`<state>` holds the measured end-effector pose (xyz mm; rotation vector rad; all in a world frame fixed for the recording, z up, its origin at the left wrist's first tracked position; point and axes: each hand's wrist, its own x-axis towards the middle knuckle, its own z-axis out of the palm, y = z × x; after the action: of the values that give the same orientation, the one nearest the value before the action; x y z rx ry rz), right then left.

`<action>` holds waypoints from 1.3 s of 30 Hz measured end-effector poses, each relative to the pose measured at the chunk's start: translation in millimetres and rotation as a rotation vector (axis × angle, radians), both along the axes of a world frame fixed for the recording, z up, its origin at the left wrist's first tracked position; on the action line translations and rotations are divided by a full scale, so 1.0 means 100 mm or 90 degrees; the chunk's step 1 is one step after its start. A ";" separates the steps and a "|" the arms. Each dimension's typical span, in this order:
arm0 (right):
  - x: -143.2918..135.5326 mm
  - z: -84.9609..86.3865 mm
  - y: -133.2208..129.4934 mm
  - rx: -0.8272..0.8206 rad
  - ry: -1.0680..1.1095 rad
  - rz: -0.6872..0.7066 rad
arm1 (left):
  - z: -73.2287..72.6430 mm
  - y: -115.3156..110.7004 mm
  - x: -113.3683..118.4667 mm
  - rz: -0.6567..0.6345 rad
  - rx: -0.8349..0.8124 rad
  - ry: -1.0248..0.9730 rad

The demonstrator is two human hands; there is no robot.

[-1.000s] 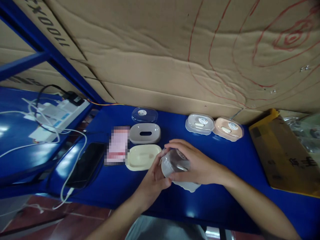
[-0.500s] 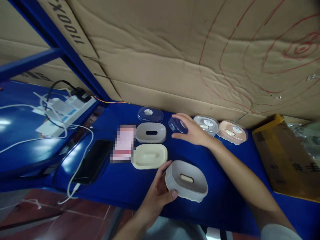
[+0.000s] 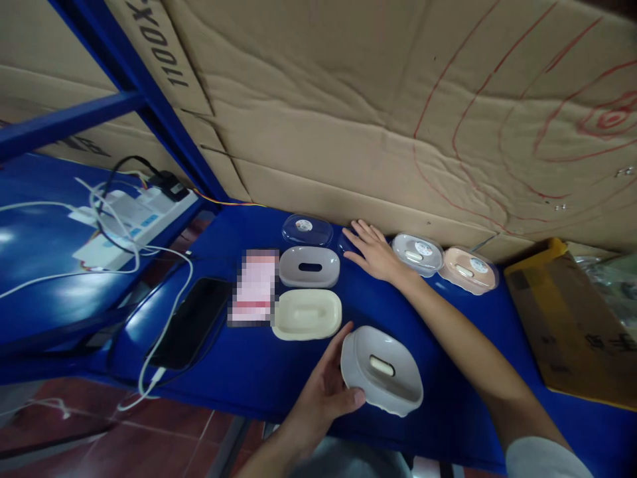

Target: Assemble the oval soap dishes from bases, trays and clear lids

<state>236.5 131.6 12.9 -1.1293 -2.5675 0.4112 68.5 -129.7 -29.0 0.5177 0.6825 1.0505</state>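
Observation:
My left hand (image 3: pixel 331 392) grips the near-left side of a grey oval soap dish (image 3: pixel 405 372), thumb on the near wall and fingers behind. Through the slot in its floor a cream piece (image 3: pixel 382 366) shows. At the back, my right hand (image 3: pixel 374 253) lies with fingers stretched out over a clear lid (image 3: pixel 347 243), which it mostly hides. Left of that hand are another clear lid (image 3: pixel 314 232) with a round sticker, a grey slotted tray (image 3: pixel 326 277), and a cream oval base (image 3: pixel 286 318) with a raised middle.
Two lidded soap dishes, one grey (image 3: pixel 411 260) and one pinkish (image 3: pixel 460 279), stand by the cardboard wall. A cardboard box (image 3: pixel 572 332) is at the right. To the left lie a blurred pink-screened thing (image 3: pixel 253 285), a black phone (image 3: pixel 194 325) and a power strip (image 3: pixel 134 232) with cables.
My right hand has set the clear lid down at the back, and its fingers have straightened over it. My left hand still holds the grey soap dish; the view has shifted slightly.

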 end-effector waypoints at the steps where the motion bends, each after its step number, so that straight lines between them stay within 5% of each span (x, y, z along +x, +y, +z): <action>1: 0.04 0.04 -0.10 -0.002 0.016 0.002 | 0.00 0.00 0.00 -0.001 0.000 -0.006; 5: 0.35 0.24 -0.78 -0.066 0.067 0.074 | 0.02 -0.01 0.00 0.021 -0.010 -0.034; 7: 0.53 0.33 -1.20 -0.232 0.082 0.164 | 0.04 0.00 0.01 0.036 -0.020 -0.046; 10: 0.68 0.40 -1.68 -0.353 0.036 0.156 | 0.09 0.02 0.03 0.032 -0.020 -0.059; 15: 0.65 0.33 -1.95 -0.316 0.157 0.099 | 0.07 -0.01 0.03 0.027 0.000 -0.039; 20: 0.68 0.30 -1.80 -0.250 0.319 0.054 | 0.00 -0.06 -0.02 0.064 0.009 -0.031; 25: 0.77 0.17 -1.25 -0.066 0.234 -0.089 | 0.02 -0.07 -0.01 0.039 0.011 0.000; 32: 0.47 -0.07 -0.74 0.003 -0.029 0.021 | 0.05 -0.12 0.04 0.000 0.018 0.142; 36: 0.38 -0.02 -0.66 0.043 -0.032 0.072 | 0.15 0.02 -0.06 -0.012 0.046 0.321; 39: 0.61 0.05 -0.56 0.074 -0.028 0.005 | 0.25 0.19 -0.13 -0.060 0.081 0.391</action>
<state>297.0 75.2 18.3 -1.0997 -2.5964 0.2371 55.2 -110.4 -4.2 0.9936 1.1203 0.8463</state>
